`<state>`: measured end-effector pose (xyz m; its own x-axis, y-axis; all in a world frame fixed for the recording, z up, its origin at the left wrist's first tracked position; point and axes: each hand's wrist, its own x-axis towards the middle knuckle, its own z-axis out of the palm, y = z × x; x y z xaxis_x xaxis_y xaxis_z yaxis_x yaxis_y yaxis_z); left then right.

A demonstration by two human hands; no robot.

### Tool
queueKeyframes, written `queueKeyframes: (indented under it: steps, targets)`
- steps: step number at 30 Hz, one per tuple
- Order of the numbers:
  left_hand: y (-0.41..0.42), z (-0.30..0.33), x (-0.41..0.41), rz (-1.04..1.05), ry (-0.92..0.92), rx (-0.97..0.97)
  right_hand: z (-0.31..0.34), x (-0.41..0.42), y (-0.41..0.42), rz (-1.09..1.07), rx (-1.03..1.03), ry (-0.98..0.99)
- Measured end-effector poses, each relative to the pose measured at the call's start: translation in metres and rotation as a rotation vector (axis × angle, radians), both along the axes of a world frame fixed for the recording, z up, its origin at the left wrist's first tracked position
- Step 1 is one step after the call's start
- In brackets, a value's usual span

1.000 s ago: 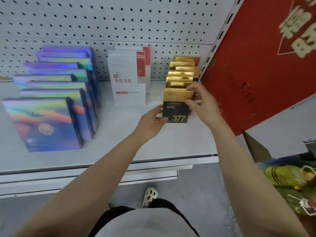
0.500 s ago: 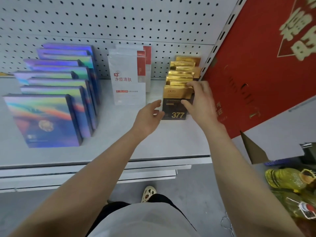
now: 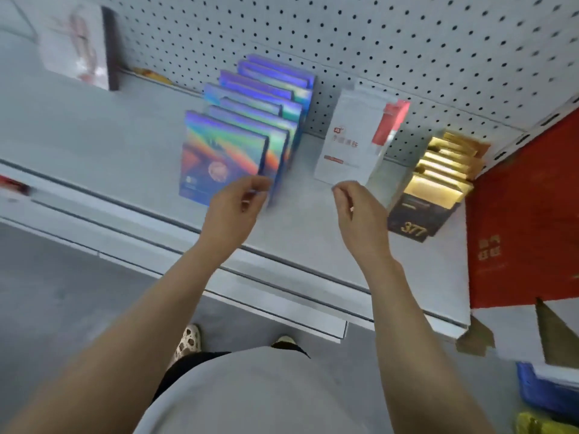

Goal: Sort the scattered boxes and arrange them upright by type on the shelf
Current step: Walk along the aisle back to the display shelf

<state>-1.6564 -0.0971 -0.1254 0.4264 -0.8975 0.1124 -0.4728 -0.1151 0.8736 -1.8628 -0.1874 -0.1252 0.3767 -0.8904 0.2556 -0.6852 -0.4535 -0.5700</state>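
Glossy iridescent boxes point(image 3: 219, 158); matt perforated metal shelf point(image 3: 94, 145).

A white pegboard wall point(image 3: 376, 42) fills the upper frame, a red panel point(image 3: 526, 220) stands right, grey floor point(image 3: 47, 292) lower left.

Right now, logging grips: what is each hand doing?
Left hand: fingers loosely curled, holding nothing.
Right hand: fingers loosely curled, holding nothing.

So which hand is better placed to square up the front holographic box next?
Left, probably. The left hand hovers at the right edge of the front holographic box. The right hand is farther over, below the white box, holding nothing.
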Motion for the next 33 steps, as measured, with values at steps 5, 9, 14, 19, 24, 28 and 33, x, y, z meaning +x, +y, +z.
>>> queueKeyframes:
  steps: [5, 9, 14, 19, 24, 28, 33]
  targets:
    - [0.082, -0.013, 0.085, 0.193, 0.033, 0.036, -0.016, 0.092, 0.037, 0.176, -0.003, 0.002]
    - [0.149, -0.014, 0.156, 0.351, 0.055, 0.079, -0.019, 0.174, 0.077, 0.288, 0.008, 0.021]
    - [0.232, -0.019, 0.245, 0.515, 0.061, 0.088, -0.032, 0.275, 0.131, 0.452, 0.065, 0.029]
    - [0.299, -0.031, 0.320, 0.631, 0.035, 0.131, -0.038, 0.375, 0.179, 0.591, 0.116, 0.032]
    - [0.337, -0.040, 0.379, 0.768, 0.070, 0.148, -0.039, 0.468, 0.205, 0.742, 0.139, 0.102]
    - [0.349, -0.048, 0.430, 0.848, 0.069, 0.183, -0.042, 0.545, 0.210, 0.827, 0.155, 0.114]
    - [0.346, -0.056, 0.517, 0.906, 0.051, 0.227, -0.050, 0.650, 0.202, 0.880, 0.143, 0.115]
